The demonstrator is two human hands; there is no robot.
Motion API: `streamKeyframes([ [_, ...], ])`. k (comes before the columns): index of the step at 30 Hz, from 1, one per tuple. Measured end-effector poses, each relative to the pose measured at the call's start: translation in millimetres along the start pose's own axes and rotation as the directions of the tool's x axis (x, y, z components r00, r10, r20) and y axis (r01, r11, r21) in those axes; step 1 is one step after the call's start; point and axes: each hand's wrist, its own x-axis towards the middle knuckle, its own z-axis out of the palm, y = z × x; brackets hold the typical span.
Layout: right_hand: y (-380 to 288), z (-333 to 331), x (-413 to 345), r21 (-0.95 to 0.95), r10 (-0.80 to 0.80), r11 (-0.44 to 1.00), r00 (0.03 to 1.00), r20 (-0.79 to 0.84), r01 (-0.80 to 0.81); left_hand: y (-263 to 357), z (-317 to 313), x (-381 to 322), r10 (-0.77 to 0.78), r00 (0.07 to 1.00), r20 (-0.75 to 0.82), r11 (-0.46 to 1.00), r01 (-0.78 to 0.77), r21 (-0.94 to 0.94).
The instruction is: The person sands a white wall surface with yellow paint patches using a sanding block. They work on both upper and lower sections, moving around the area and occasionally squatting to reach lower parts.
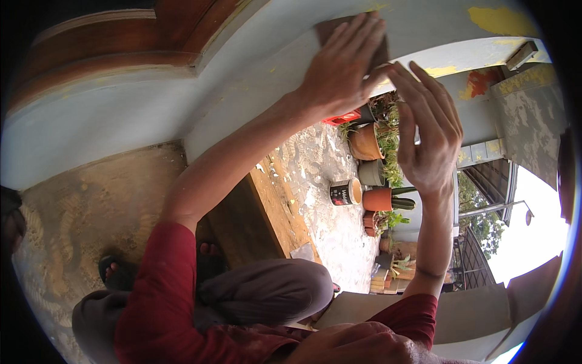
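Observation:
My left hand [338,68] lies flat over a dark brown sheet of sandpaper [325,32], pressing it against a pale grey painted wall [254,68]. The sheet's edges show past my fingers, while its middle is hidden under them. My right hand [429,132] is raised beside the wall's edge with its fingers apart and nothing in it. Its fingertips come close to my left thumb; I cannot tell whether they touch. Yellow paint patches [500,22] show on the wall to the right of the sandpaper.
A brown wooden frame [182,34] borders the wall at upper left. Below my arms runs a wooden plank [282,200] bearing a small grey sheet [303,251]. Beyond it, a labelled tub [345,192] stands on paving near several potted plants [377,199] and a red crate [342,117].

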Motion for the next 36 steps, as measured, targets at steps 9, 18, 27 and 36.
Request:
streamKeyframes([
  [9, 73, 5, 33, -0.149, -0.110, 0.986, 0.951, -0.290, 0.069, -41, -56, -159, -0.333, 0.936, 0.110, 0.943, 0.331, 0.039],
  [18, 49, 5, 79, -0.187, -0.240, 0.967, 0.854, -0.462, 0.171, 0, 2, 29, 0.119, 0.990, 0.079, 0.987, -0.109, -0.117],
  [27, 16, 29, 21, -0.108, -0.203, 0.978, 0.933, -0.298, 0.178, -84, -127, -268, -0.516, 0.793, 0.323, 0.843, 0.538, 0.025],
  [36, -124, 153, -141, 0.439, 0.309, 0.738, 0.836, 0.454, -0.512, -77, -132, -334, -0.935, 0.349, 0.057, 0.329, 0.918, -0.220],
])
